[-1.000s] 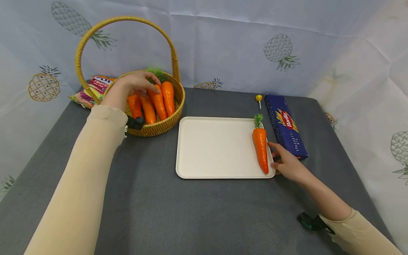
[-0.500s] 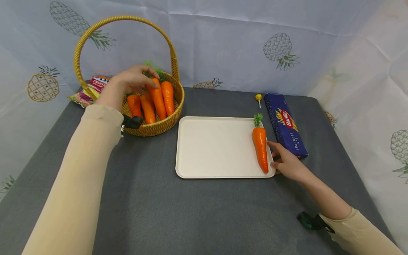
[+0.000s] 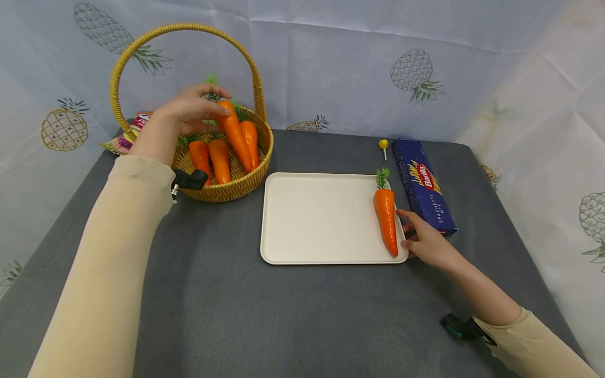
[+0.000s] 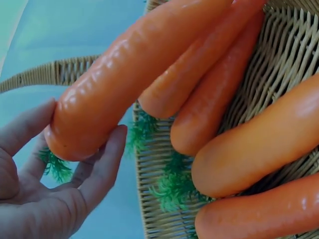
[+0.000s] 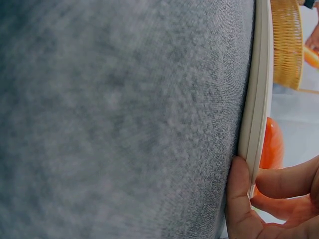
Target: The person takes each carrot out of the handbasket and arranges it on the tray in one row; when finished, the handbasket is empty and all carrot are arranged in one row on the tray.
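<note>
My left hand (image 3: 191, 110) pinches the thick, leafy end of an orange carrot (image 3: 235, 137) above the wicker basket (image 3: 227, 193). The carrot slants, its narrow end lower, still inside the rim. In the left wrist view, thumb and fingers curl about its blunt end (image 4: 75, 134), with a bit of green leaf below. Several other carrots (image 4: 254, 149) lie in the basket. At right, my right hand (image 3: 427, 244) grips the right edge of a cream tray (image 3: 316, 220), thumb and finger at its rim (image 5: 256, 89). Another carrot (image 3: 386, 220) lies on the tray near that hand.
The basket's tall handle (image 3: 189, 27) arches over the left hand. A snack bag (image 3: 125, 137) lies behind the basket at left. Beyond the tray's right end are a blue spaghetti box (image 3: 423, 186) and a yellow lollipop (image 3: 383, 145). A pineapple-print cloth (image 3: 331, 68) hangs behind the table.
The left hand has raised the carrot's leafy end up and slightly left, away from the other carrots. The right hand and the tray have stayed in place.
</note>
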